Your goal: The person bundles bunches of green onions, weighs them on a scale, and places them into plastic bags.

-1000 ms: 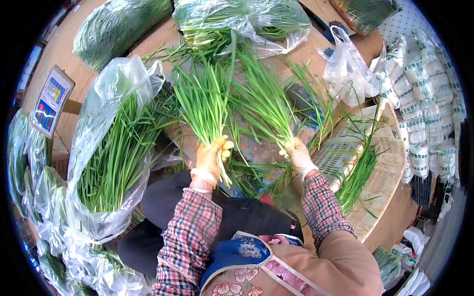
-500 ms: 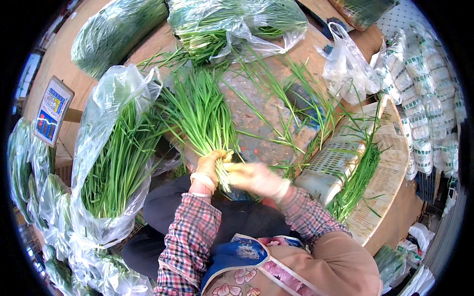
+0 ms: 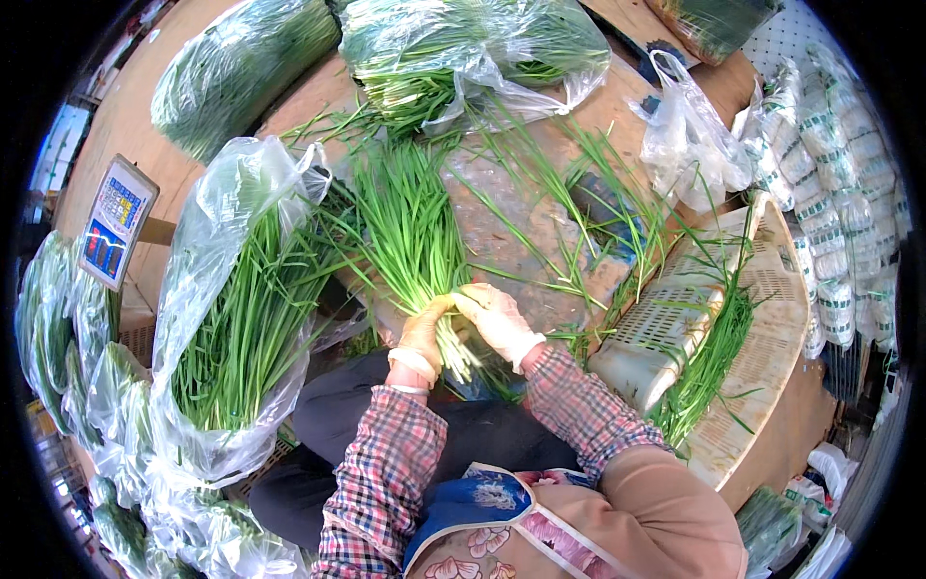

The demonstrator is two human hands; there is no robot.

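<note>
A thick bunch of garlic chives point(image 3: 410, 217) lies in front of me, its green leaves pointing away and its pale cut stem ends toward my lap. My left hand point(image 3: 422, 336), in a thin pale glove, is closed around the stems near their base. From the other side my right hand point(image 3: 494, 320), gloved too, presses its bent fingers against the same stems, beside my left thumb. Its fingertips are partly hidden there. To the left, a clear plastic bag point(image 3: 198, 280) holds more garlic chives point(image 3: 260, 338), with its mouth folded back.
Loose chives point(image 3: 559, 232) are scattered over the worn board point(image 3: 502, 212). At right, a tipped cream plastic basket point(image 3: 762, 338) has chives along it. Bagged bunches point(image 3: 473, 48) lie at the back. A digital scale display point(image 3: 114, 222) stands left; a white plastic bag point(image 3: 690, 140) sits back right.
My right hand, blurred and off to the right before, has moved up and in against the stems. My left hand keeps its hold on the bunch. The whole view has shifted slightly.
</note>
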